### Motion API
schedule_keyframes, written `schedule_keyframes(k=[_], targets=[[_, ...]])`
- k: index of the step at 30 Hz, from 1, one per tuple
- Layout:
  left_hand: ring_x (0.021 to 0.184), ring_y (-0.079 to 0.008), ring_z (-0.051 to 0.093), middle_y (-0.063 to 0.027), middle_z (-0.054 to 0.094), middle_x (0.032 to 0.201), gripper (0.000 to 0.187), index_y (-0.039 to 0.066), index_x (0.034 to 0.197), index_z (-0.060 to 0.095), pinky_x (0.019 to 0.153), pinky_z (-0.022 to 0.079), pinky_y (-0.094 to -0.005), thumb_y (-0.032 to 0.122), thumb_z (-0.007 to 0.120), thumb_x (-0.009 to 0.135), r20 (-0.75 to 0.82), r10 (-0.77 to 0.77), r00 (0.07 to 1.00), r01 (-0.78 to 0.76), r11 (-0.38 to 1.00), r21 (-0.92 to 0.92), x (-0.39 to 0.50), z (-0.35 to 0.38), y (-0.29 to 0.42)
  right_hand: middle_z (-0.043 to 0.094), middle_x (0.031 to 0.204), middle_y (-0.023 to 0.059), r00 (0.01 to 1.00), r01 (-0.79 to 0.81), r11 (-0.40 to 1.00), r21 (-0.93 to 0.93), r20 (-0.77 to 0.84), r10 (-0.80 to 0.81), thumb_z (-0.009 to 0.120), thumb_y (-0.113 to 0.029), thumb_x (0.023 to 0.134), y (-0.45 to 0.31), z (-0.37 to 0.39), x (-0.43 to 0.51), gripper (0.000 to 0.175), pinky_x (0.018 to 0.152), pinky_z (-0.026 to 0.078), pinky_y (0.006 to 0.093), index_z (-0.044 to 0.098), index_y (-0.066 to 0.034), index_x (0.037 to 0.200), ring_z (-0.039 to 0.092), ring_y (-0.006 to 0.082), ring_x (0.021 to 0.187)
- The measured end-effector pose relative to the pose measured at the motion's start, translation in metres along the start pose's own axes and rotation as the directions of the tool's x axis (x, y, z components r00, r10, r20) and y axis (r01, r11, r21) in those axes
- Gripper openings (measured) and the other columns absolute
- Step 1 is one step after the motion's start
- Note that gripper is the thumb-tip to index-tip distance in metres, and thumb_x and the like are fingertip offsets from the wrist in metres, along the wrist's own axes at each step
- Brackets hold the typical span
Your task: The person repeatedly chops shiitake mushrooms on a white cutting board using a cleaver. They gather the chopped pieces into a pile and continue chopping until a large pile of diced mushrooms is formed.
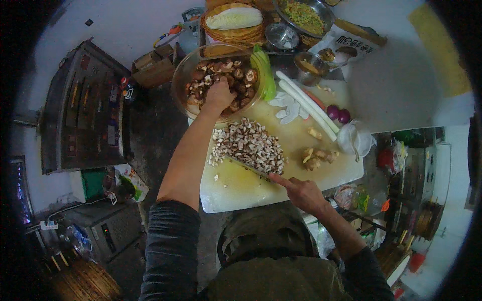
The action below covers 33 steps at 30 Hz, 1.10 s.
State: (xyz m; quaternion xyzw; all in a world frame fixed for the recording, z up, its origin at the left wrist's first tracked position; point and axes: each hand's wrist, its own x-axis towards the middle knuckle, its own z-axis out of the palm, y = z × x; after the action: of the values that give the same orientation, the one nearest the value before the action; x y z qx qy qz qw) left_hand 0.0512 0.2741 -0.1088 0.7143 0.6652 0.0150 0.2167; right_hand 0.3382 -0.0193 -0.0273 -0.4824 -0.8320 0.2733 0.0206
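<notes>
My left hand (pixel 220 93) reaches into a large clear bowl (pixel 180 94) of whole brown mushrooms (pixel 238 73); its fingertips are hidden among them, so its hold cannot be made out. My right hand (pixel 304 191) grips a knife (pixel 248 167), index finger stretched along the blade, its handle hidden in the palm. The blade stands at the near edge of a heap of diced mushrooms (pixel 250 145) on the pale cutting board (pixel 241 193). To the right of the heap lie ginger pieces (pixel 318 158).
Beyond the heap lie white gloves (pixel 289 107), leek stalks (pixel 308 107), purple onions (pixel 338 114) and green peppers (pixel 265 71). A plastic tub (pixel 354 139) sits at the board's right edge. Behind stand a metal pot (pixel 309 69) and a basket with Chinese cabbage (pixel 235 19).
</notes>
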Motion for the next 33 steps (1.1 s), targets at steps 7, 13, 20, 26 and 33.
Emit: schedule_keyframes(k=[7, 13, 20, 26, 33], targets=[[0.109, -0.0369, 0.067, -0.0232, 0.067, 0.120, 0.059, -0.003, 0.122, 0.062, 0.091, 0.056, -0.0457, 0.035, 0.079, 0.080, 0.006, 0.010, 1.000, -0.010, 0.999, -0.044, -0.019, -0.022, -0.002, 0.067, 0.091, 0.0135, 0.999, -0.016, 1.000, 0.021, 0.034, 0.015, 0.055, -0.002, 0.087, 0.003, 0.009, -0.001, 0.082, 0.057, 0.058, 0.0464, 0.031, -0.0362, 0.158, 0.067, 0.0352, 0.065], [0.114, -0.0317, 0.064, -0.0128, 0.068, 0.118, 0.034, 0.002, 0.116, 0.063, 0.103, 0.048, -0.0384, 0.009, 0.074, 0.084, -0.240, 0.148, 0.959, -0.274, 0.695, -0.665, -0.119, -0.073, -0.003, 0.066, 0.092, 0.0179, 1.000, 0.005, 0.988, 0.156, 0.004, -0.005, 0.054, 0.000, 0.087, 0.003, 0.010, -0.001, 0.085, 0.066, 0.057, 0.0521, 0.028, -0.0357, 0.159, 0.067, 0.0390, 0.072], [0.110, -0.0321, 0.061, -0.0117, 0.064, 0.114, 0.035, 0.006, 0.108, 0.064, 0.096, 0.051, -0.0408, -0.004, 0.074, 0.076, -0.544, 0.136, 0.828, -0.399, 0.824, -0.402, -0.293, 0.016, 0.000, 0.064, 0.084, 0.0196, 0.998, 0.051, 0.981, 0.188, -0.048, -0.043, 0.053, 0.000, 0.088, 0.000, 0.007, 0.003, 0.084, 0.066, 0.052, 0.0477, 0.026, -0.0317, 0.161, 0.065, 0.0378, 0.074], [0.121, -0.0328, 0.055, -0.0101, 0.060, 0.127, 0.046, 0.008, 0.123, 0.065, 0.105, 0.048, -0.0423, -0.002, 0.065, 0.078, -0.562, 0.163, 0.811, -0.346, 0.908, -0.235, -0.319, 0.123, 0.002, 0.063, 0.082, 0.0159, 0.990, -0.023, 0.992, 0.125, 0.143, 0.005, 0.053, 0.000, 0.088, -0.006, 0.000, 0.001, 0.084, 0.064, 0.050, 0.0420, 0.024, -0.0254, 0.162, 0.062, 0.0364, 0.071], [0.121, -0.0343, 0.057, -0.0110, 0.061, 0.130, 0.041, 0.004, 0.123, 0.064, 0.105, 0.048, -0.0414, 0.001, 0.061, 0.082, -0.598, 0.125, 0.792, -0.362, 0.885, -0.294, -0.330, 0.137, 0.000, 0.066, 0.089, 0.0152, 0.980, 0.197, 0.979, 0.047, -0.035, -0.195, 0.055, -0.001, 0.089, -0.014, 0.005, -0.003, 0.077, 0.066, 0.052, 0.0451, 0.032, -0.0246, 0.160, 0.065, 0.0363, 0.078]])
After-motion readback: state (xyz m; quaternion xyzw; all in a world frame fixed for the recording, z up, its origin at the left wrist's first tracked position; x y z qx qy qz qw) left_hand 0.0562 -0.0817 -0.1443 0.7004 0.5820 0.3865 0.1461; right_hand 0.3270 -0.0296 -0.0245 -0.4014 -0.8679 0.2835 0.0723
